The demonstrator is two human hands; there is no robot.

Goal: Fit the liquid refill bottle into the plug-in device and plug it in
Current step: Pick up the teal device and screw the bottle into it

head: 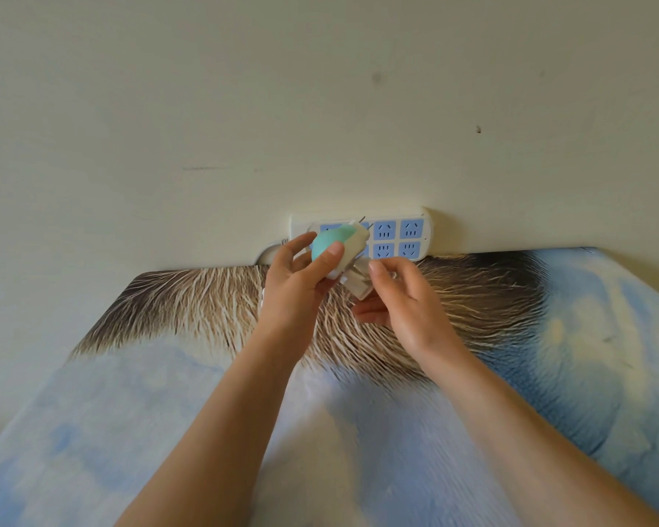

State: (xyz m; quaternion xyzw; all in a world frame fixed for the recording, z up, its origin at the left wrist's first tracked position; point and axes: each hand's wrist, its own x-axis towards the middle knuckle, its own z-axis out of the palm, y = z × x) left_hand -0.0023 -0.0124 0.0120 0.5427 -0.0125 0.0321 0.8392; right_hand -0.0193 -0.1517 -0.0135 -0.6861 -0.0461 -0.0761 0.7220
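Left hand (pixel 297 283) has its thumb and fingers wrapped round the plug-in device (pixel 350 245), held up in the air just in front of the power strip (pixel 428 237) on the far wall. Right hand (pixel 404 306) is pinching the refill bottle (pixel 358 281) at the device's underside, near side. So I'd say we're mid-fit: the bottle looks partway in, can't tell if it's seated or locked yet. Plugging in isn't done, since the prongs (pixel 362 219) are bare and pointing up towards the wall. The device is an egg-ish thing, teal front, white back. The bottle is small and clear, and I can't make out the liquid level. Everything's happening over a printed cloth (pixel 548 336), blue with brown fur.
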